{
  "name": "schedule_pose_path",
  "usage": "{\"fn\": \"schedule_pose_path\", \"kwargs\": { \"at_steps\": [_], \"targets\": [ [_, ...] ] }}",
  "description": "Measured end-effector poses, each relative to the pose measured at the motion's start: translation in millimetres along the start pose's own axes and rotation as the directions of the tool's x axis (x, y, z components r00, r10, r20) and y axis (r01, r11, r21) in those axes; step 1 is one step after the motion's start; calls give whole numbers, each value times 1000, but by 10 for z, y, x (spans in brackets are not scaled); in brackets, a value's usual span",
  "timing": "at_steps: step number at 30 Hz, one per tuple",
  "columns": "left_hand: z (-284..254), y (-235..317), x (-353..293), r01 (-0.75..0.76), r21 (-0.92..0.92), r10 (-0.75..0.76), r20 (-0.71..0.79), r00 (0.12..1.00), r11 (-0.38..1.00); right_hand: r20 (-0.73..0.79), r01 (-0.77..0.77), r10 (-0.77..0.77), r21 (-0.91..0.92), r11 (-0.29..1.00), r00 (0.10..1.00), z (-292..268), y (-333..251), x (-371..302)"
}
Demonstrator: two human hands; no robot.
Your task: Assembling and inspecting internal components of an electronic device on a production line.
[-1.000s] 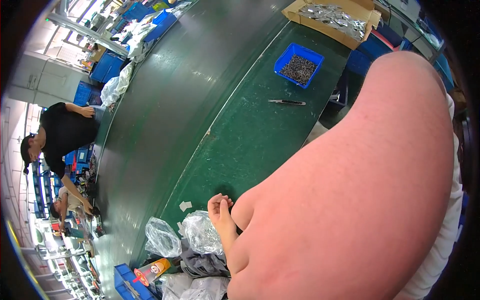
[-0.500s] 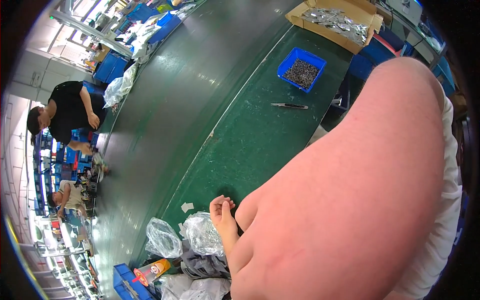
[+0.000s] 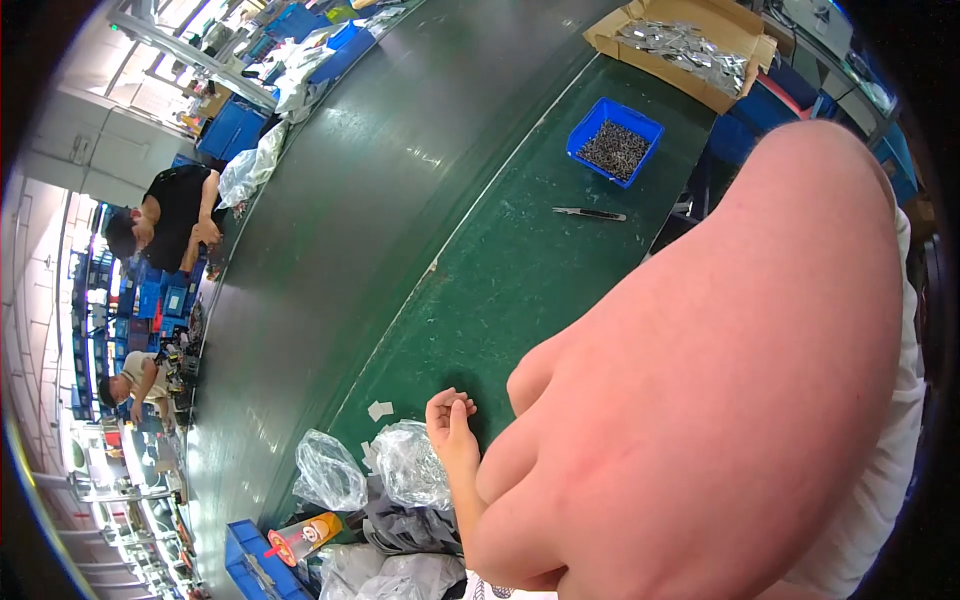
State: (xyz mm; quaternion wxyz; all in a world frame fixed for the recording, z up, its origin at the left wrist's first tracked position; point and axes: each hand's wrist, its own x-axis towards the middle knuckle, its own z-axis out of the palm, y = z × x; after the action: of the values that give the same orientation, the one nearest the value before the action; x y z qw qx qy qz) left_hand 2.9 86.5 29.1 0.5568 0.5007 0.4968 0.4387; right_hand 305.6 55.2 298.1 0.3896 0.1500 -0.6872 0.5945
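My right hand (image 3: pixel 690 400) fills much of the view, very close up, with its bent knuckles toward the left. Its fingers fold out of sight, so what they hold, if anything, is hidden. Lower down, my left hand (image 3: pixel 453 418) hovers by the green tabletop (image 3: pixel 500 290), fingers curled in and thumb against them. Anything inside it is too small or covered to make out. Closest to that hand lie a clear plastic bag (image 3: pixel 412 468) and small pale pieces (image 3: pixel 380 411). Farther up the table rest tweezers (image 3: pixel 592 214) and a blue bin (image 3: pixel 655 150) of small dark metal parts.
A cardboard box (image 3: pixel 715 95) of flat metal pieces stands at the far right. A dark conveyor belt (image 3: pixel 330 250) runs alongside the table. At lower left are another plastic bag (image 3: pixel 328 470), a drink cup (image 3: pixel 300 540) and a blue crate (image 3: pixel 255 565). Two people work across the belt.
The view has shifted slightly, so the table things sit a little farther right. My right hand's knuckles have moved a bit up and right. The person in black has leaned over, hands drawn together.
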Motion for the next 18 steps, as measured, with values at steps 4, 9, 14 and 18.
{"fn": "schedule_pose_path", "kwargs": {
  "at_steps": [4,9,14,18],
  "targets": [
    [32,-15,5,-12,-18,12,21,1000,1000,-13,-2,2,8,1000,1000,11,4,-31],
    [2,18,-2,-30,0,30,13,999,1000,1,1,-1,10,1000,1000,-3,-14,-1],
    [16,-30,13,-20,3,20,14,1000,1000,11,-5,5,1,1000,1000,-25,-15,-8],
    [31,-4,2,-14,-1,14,5,1000,1000,28,-6,6,-5,1000,1000,-39,-38,26]
  ]
}}
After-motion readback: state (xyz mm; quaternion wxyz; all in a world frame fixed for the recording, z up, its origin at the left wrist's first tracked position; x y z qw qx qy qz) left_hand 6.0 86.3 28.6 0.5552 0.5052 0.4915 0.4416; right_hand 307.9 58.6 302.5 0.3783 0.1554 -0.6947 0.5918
